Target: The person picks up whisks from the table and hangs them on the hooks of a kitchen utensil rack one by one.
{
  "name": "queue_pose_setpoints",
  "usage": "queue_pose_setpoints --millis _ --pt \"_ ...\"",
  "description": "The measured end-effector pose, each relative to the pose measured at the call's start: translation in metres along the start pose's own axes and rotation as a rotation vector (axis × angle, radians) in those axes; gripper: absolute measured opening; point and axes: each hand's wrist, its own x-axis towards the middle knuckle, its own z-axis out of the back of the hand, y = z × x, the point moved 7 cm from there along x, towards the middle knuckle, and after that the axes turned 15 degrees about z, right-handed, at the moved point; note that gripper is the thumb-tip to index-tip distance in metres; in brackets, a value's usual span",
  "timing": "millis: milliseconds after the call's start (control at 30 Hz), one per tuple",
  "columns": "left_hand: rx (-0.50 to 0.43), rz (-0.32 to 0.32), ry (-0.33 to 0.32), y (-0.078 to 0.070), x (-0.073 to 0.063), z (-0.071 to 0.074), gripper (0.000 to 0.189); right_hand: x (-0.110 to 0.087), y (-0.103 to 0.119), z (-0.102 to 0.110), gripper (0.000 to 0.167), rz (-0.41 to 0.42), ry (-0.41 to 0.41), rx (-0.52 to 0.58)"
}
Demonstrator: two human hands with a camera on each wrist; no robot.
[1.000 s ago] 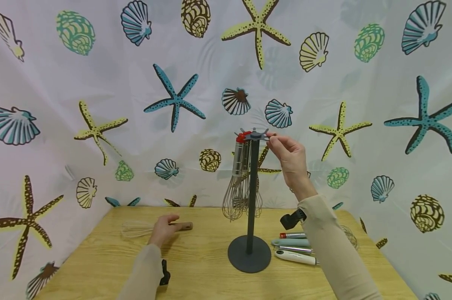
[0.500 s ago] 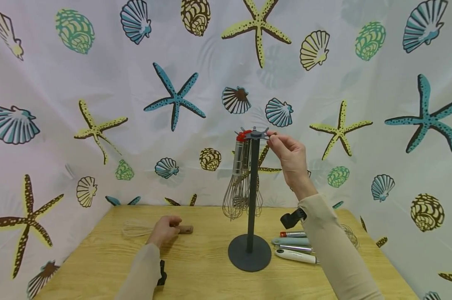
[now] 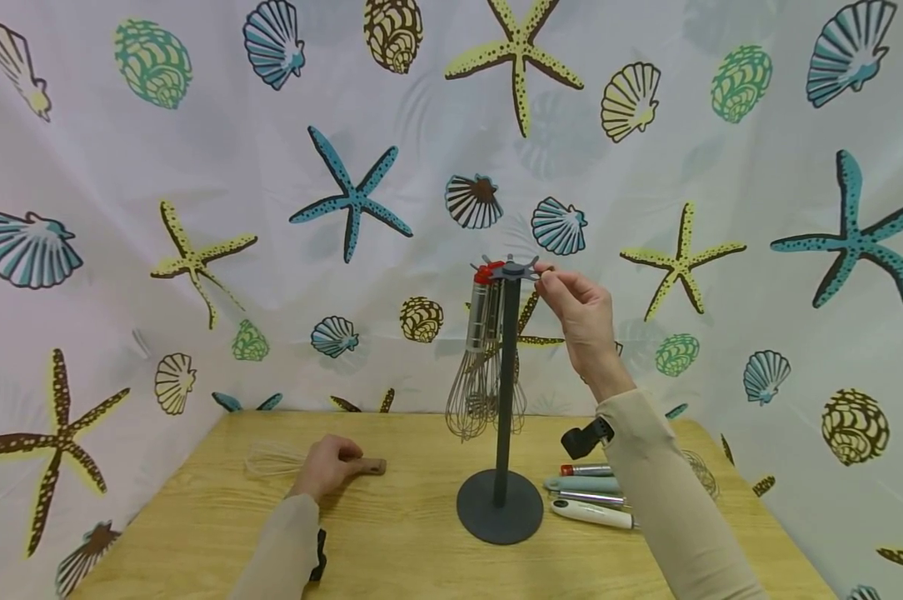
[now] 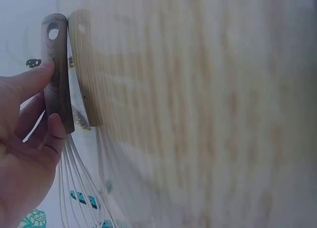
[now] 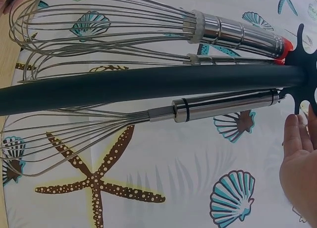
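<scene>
In the head view my left hand (image 3: 327,467) lies at the wooden handle (image 3: 371,466) of a whisk with pale wires on the table. The left wrist view has the thumb and fingers curled about that wooden handle (image 4: 58,84), which has a hole near its end. My right hand (image 3: 582,321) pinches the tip of a hook at the top of a dark grey utensil stand (image 3: 505,392). Metal whisks hang from the stand, including a red-capped whisk (image 5: 242,33) and a plain steel-handled whisk (image 5: 223,105). The right fingertips are partly cut off in the right wrist view.
Right of the round stand base (image 3: 500,507) lie several whisks: a red-ended one (image 3: 585,470), a light blue-handled one (image 3: 582,483), a thin metal one and a white-handled one (image 3: 592,512). My right forearm partly covers them. A patterned curtain (image 3: 421,108) surrounds the wooden table (image 3: 197,517).
My left hand has shifted slightly and its fingers have closed in around the wooden handle; the whisk has hardly moved. The right hand stays at the hook.
</scene>
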Motion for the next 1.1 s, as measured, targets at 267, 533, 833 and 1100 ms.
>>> queue_pose_setpoints --millis 267,533,833,1100 --pt "0.107 -0.047 0.016 -0.008 -0.003 -0.003 0.019 0.000 0.000 0.001 0.019 0.000 0.003 -0.004" --pt "0.153 -0.067 0.006 -0.009 -0.006 0.000 0.019 0.000 0.000 0.000 0.019 0.004 0.005 -0.006" --pt "0.051 -0.042 0.090 -0.003 -0.005 -0.003 0.023 0.000 0.000 0.000 0.020 0.004 0.004 -0.013" --pt "0.019 -0.034 0.137 -0.003 -0.006 -0.003 0.024 0.000 0.001 0.000 0.020 0.006 0.004 -0.016"
